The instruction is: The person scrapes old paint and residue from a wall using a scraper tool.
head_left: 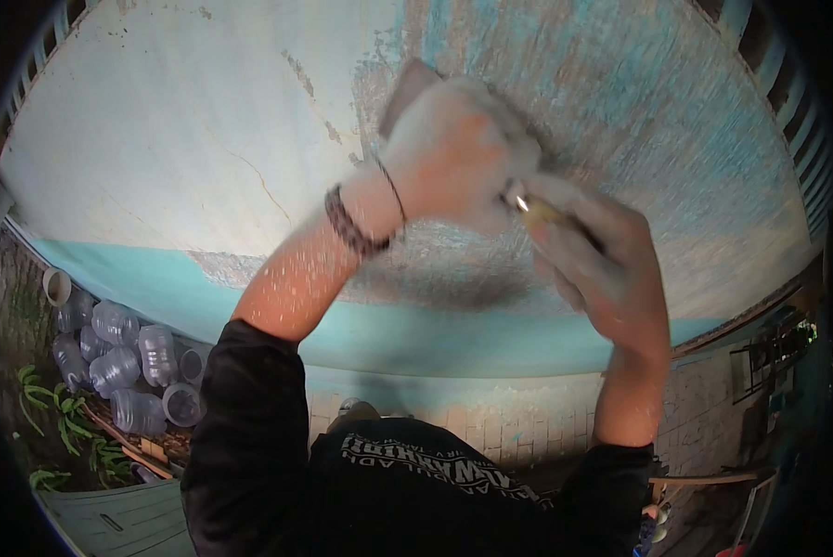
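A wall (200,118) with white and turquoise paint, scraped to a rough grey patch on the right, fills the view before me. My left hand (458,150), dusty and blurred, is bent over against the scraped part; a flat brownish piece (407,94) sticks out beyond it, its kind unclear. The left fingers and what they grip are mostly hidden. My right hand (590,244) is closed around a yellowish tool handle (548,217) with a shiny metal end, close beside the left hand. The tool's working end is hidden or blurred.
Several clear plastic jars (115,369) lie on the ground at lower left, near green plants (61,418). Paving (527,425) runs along the wall's foot. Slatted openings (792,104) edge the wall at upper right. A wooden piece (708,479) stands out at lower right.
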Motion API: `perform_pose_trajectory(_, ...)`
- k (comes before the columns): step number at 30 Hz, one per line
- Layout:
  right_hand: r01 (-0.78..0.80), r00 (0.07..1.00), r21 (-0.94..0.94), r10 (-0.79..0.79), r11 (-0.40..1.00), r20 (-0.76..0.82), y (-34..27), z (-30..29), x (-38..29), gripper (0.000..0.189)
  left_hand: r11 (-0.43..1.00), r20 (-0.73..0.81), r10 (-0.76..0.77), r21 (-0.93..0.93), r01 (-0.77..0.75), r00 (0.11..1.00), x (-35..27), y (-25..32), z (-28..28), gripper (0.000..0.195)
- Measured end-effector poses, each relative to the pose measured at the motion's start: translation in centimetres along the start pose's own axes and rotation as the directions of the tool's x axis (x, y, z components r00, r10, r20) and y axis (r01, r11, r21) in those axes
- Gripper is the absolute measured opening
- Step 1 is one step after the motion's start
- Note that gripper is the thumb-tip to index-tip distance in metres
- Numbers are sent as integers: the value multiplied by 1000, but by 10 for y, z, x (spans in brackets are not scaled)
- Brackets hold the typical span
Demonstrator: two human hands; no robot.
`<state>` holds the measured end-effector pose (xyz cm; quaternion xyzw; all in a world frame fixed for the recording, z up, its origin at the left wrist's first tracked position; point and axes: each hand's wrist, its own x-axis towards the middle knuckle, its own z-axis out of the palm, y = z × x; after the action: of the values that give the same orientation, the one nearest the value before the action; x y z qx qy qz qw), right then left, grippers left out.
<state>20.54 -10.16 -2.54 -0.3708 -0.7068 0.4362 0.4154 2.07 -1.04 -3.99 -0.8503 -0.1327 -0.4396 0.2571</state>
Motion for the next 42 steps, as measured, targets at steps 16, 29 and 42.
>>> perform_pose_trajectory(16, 219, 949, -221, -260, 950, -177, -1, 15, 6, 25, 995, 77, 31, 88, -38, 997, 16, -14, -18, 22)
perform_pose_trajectory(29, 260, 931, -215, -304, 941, -203, -7, 20, 12, 23, 998, 69, 10, 60, -14, 998, 18, -18, -30, 21)
perform_pose_trajectory(42, 234, 930, -190, -277, 954, -244, -9, 12, 9, 23, 981, 179, 45, 177, -78, 983, 33, -27, -27, 22)
